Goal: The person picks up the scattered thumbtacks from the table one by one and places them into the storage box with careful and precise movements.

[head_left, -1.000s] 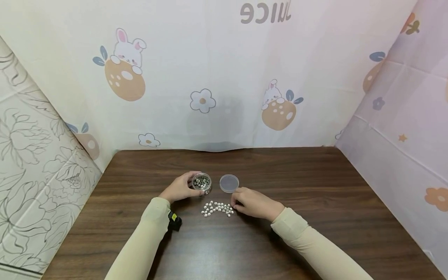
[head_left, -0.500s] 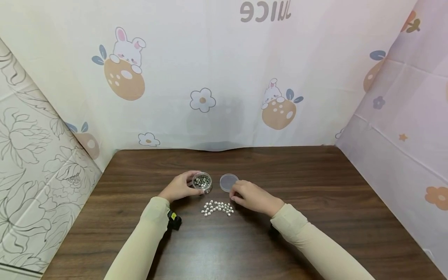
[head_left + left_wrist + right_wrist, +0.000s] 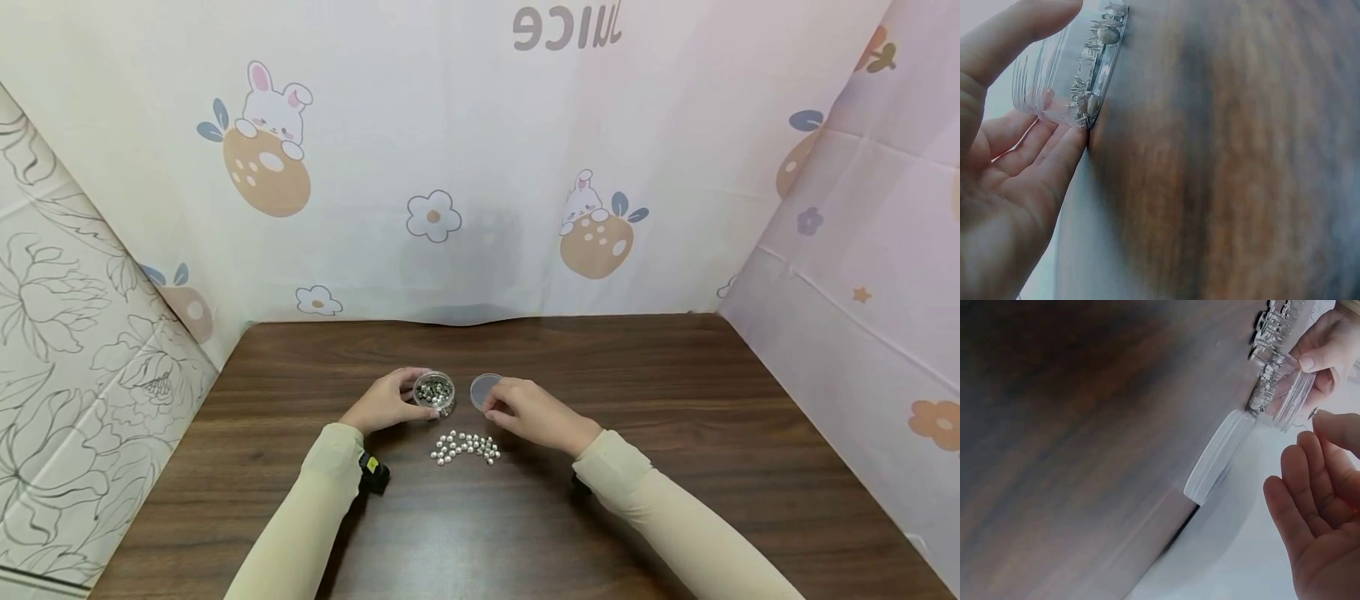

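Note:
My left hand (image 3: 382, 403) holds a clear round plastic jar (image 3: 447, 409) on the table, thumb on the near side and fingers behind it. Silver thumbtacks (image 3: 1088, 65) cover the jar's bottom in the left wrist view. In the head view, my right hand (image 3: 542, 414) hovers beside the round clear lid (image 3: 480, 389), partly covering it from view. Between its thumb and a finger it pinches a single thumbtack (image 3: 1313, 414), seen in the right wrist view. A loose group of silver thumbtacks (image 3: 453, 447) lies on the table in front of the jar and lid, points up.
The dark wood table (image 3: 480, 533) runs back to a printed curtain (image 3: 495, 183). Patterned cloth also hangs at both sides. A black wrist camera (image 3: 373, 473) sits under the left forearm.
My right hand has risen from the right end of the loose thumbtacks and moved back and left, over the lid's edge, with a thumbtack pinched. My left hand stays on the jar.

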`<action>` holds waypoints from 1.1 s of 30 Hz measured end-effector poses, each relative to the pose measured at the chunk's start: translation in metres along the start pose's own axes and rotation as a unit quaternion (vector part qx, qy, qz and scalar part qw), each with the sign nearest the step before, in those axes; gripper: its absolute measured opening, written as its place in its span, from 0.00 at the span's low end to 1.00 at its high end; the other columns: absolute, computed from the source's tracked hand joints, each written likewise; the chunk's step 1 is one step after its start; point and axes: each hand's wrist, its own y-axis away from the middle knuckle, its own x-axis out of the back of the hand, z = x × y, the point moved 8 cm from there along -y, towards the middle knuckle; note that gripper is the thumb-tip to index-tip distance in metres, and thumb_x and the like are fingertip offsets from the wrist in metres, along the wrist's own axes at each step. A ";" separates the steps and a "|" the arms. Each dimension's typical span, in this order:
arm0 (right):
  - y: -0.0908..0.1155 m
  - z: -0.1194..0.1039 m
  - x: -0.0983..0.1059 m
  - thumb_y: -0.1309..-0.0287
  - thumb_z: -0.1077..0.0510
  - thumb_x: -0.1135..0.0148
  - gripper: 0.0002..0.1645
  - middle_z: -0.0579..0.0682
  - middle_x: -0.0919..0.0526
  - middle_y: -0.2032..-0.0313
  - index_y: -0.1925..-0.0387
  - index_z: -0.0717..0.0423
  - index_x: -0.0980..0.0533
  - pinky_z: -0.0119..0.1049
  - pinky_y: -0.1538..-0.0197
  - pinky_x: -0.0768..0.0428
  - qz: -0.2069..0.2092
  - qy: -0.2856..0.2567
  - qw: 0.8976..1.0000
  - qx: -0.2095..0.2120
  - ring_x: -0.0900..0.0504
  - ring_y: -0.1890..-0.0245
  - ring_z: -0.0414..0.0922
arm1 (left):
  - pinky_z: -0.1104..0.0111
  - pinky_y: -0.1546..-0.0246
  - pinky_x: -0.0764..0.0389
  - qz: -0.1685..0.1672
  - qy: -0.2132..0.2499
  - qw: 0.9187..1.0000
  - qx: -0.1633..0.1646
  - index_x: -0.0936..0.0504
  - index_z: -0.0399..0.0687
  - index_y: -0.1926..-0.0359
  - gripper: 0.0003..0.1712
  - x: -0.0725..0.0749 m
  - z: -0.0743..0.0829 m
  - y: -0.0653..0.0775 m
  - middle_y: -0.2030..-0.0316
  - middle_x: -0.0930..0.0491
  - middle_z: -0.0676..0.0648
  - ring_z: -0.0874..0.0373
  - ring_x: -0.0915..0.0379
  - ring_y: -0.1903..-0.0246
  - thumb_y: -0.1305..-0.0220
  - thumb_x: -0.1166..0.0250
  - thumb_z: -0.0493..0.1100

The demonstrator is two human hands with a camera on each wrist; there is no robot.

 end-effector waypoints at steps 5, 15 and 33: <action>-0.014 -0.004 0.002 0.41 0.58 0.39 0.02 0.39 0.23 0.69 0.67 0.51 0.20 0.29 0.64 0.20 0.008 -0.006 1.000 0.016 0.27 0.67 0.32 | 0.57 0.47 0.23 -0.003 0.004 1.000 0.007 0.29 0.55 0.41 0.42 -0.001 -0.001 0.000 0.47 0.26 0.50 0.59 0.31 0.48 0.59 0.23 0.52; -0.044 -0.006 0.000 0.41 0.58 0.39 0.03 0.39 0.23 0.71 0.67 0.51 0.20 0.28 0.67 0.22 0.007 -0.003 1.000 -0.002 0.27 0.71 0.33 | 0.49 0.46 0.25 -0.016 0.025 1.000 0.007 0.31 0.43 0.39 0.40 0.002 0.027 0.010 0.45 0.26 0.40 0.48 0.32 0.46 0.55 0.25 0.44; -0.075 -0.007 -0.016 0.39 0.56 0.41 0.06 0.40 0.24 0.71 0.65 0.51 0.19 0.29 0.67 0.22 -0.018 -0.005 0.999 -0.026 0.28 0.71 0.34 | 0.56 0.46 0.24 -0.022 0.001 1.000 0.009 0.30 0.51 0.40 0.41 -0.001 0.004 -0.001 0.46 0.26 0.47 0.57 0.31 0.48 0.56 0.24 0.51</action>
